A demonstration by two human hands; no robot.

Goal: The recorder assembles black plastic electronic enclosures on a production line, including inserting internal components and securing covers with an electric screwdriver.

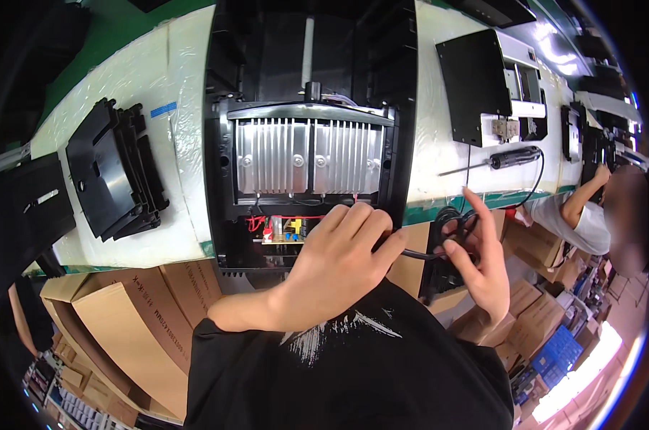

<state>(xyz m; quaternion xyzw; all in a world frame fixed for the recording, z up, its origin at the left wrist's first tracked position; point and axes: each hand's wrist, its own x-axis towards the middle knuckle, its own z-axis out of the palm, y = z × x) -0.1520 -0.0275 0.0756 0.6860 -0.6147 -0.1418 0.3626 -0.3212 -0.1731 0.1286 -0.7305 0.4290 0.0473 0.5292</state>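
Left hand (pixel 342 254): black cable (pixel 423 255) apparently pinched between thumb and fingers, over the near edge of the black housing (pixel 220 215). Right hand (pixel 482 261): thumb and forefinger spread beside the cable coil (pixel 450 222); whether it is gripped cannot be told. Slack should be fed gently from the coil, kinks avoided, and the circuit board (pixel 288 235) and red wires (pixel 255 223) kept from being snagged. Farther in, a finned heatsink (pixel 274 154) is seated. Tabletop (pixel 188 43) is covered in pale film; black panels (pixel 109 172) are stacked left, a screwdriver (pixel 514 159) is laid right. Cartons (pixel 134 322) are gathered near left; another person (pixel 579 222) is seen far right.
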